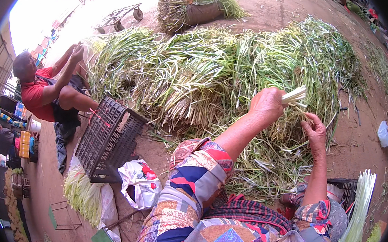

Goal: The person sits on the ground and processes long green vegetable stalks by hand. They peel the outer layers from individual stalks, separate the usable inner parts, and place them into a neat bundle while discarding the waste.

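Observation:
My left hand [269,100] is closed around a small bundle of pale peeled stalks [295,95], whose cut ends point right. Just below and to the right, my right hand [316,131] pinches a thin yellowish leaf or stalk strip [299,110] that runs up towards the bundle. Both hands are over the near right side of a large heap of long green leafy stalks [205,57]. Pale cleaned stalks [358,206] lie in a bunch at my right side, beside a dark crate [353,189].
A black plastic crate [107,143] stands tilted at left, near a white printed plastic bag [140,185] and more pale stalks [81,191]. Beyond sits another person in a red shirt [36,97]. A tied bundle [201,10] and a cart [119,18] are behind the heap.

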`<state>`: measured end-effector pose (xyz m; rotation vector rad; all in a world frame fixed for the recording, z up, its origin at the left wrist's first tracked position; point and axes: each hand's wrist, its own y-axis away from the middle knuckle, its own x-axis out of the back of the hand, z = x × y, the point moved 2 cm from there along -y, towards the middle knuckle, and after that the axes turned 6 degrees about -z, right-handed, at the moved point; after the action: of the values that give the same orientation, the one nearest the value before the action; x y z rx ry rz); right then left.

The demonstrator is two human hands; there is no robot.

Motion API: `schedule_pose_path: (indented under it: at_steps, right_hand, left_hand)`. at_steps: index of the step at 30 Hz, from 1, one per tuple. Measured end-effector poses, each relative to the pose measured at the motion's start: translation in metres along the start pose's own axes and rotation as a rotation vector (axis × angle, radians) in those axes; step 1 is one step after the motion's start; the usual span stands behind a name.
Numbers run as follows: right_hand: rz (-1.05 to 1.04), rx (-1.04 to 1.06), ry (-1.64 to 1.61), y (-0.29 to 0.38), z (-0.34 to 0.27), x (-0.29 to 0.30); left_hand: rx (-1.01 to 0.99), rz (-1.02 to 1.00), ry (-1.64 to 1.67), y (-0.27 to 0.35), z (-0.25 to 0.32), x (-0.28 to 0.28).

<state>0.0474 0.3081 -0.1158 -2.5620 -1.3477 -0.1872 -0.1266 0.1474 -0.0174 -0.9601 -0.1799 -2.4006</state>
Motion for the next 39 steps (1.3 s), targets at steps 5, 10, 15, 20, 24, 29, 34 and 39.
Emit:
schedule_pose_path:
  at_steps: [5,10,15,20,24,29,34,39]
  right_hand:
    - [0.390,-0.572,-0.645,0.019,0.035,0.011]
    - [-0.029,-0.214,-0.853,-0.002,-0.021,-0.053]
    - [-0.003,-0.130,-0.719,-0.012,-0.032,-0.055]
    - [-1.108,-0.535,0.842,0.078,0.066,-0.100]
    - [-0.799,-0.624,0.784,0.092,0.116,-0.090]
    - [-0.264,-0.533,0.616,0.046,0.143,-0.074]
    - [-0.472,-0.800,0.487,0.036,0.182,-0.109]
    - [-0.608,-0.835,0.739,0.046,0.181,-0.112]
  left_hand:
    - [0.074,0.157,0.145,0.000,-0.013,0.024]
    - [0.000,-0.038,0.066,0.005,-0.001,0.001]
    - [0.133,-0.004,0.038,0.010,-0.003,0.014]
    - [0.097,0.430,-0.094,0.024,-0.017,0.078]
    - [0.119,0.429,-0.224,0.029,-0.015,0.092]
    - [0.136,0.310,-0.222,0.024,-0.011,0.078]
    - [0.075,0.243,-0.081,0.027,-0.005,0.067]
    - [0.047,0.214,-0.125,0.023,-0.001,0.063]
